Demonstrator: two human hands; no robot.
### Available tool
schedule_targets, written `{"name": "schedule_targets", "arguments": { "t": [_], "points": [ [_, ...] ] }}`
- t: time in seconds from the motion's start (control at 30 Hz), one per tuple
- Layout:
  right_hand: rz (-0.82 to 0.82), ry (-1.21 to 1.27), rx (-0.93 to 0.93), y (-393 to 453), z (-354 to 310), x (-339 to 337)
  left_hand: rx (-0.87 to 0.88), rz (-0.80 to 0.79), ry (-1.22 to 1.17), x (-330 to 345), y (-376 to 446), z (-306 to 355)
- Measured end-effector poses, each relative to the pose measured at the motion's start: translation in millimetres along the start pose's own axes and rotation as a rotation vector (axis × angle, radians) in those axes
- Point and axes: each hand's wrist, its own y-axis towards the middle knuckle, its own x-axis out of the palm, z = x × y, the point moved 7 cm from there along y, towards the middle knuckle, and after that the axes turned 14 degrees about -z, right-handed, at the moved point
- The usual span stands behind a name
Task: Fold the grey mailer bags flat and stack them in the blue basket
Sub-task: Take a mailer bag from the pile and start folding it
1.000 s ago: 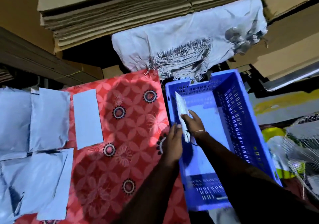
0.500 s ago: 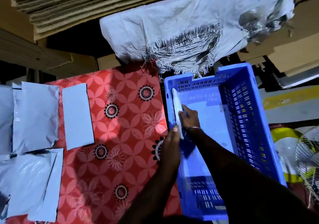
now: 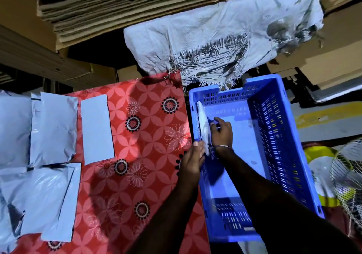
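Step in hand: seating a folded grey mailer bag (image 3: 203,125) on its edge against the left inner wall of the blue basket (image 3: 274,136).
Right hand (image 3: 221,133): inside the basket, fingers bent onto the bag's inner face, pressing it toward the wall; a thin bangle sits at the wrist.
Left hand (image 3: 193,155): at the basket's left rim, fingers touching the bag's near end; whether they pinch it or only steady it cannot be told.
Bag position: upright, leaning on the wall, not lying flat on the basket floor.
Doing it well: judging by the task, keep the fold pressed shut while the bag settles, hold its long edge in line with the wall, and release only once it holds its shape.
Risk: thin plastic probably springs open, so a loose release could let the fold unfurl or the bag topple.
Left to do: one folded mailer (image 3: 97,129) and several unfolded mailers (image 3: 52,128) lie on the red floral worktop (image 3: 148,155).
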Motion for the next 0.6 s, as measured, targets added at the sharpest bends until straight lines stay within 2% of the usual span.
{"name": "schedule_targets", "arguments": {
  "t": [0.13,0.33,0.4,0.5,0.6],
  "points": [
    [0.077,0.025,-0.211,-42,-42,-20,0.002,-0.021,-0.019,-12,-24,7],
    [-0.037,-0.029,-0.571,-135,-128,2,0.100,0.077,-0.063,-75,-72,15],
    [-0.114,-0.065,-0.666,-163,-150,26,0.174,0.191,0.074,-111,-87,19],
    [-0.247,-0.171,-0.756,-192,-175,71,0.356,0.413,0.447,-170,-111,44],
    [-0.321,-0.316,-0.818,-213,-190,113,0.431,0.588,0.646,-225,-118,68]
  ]
}}
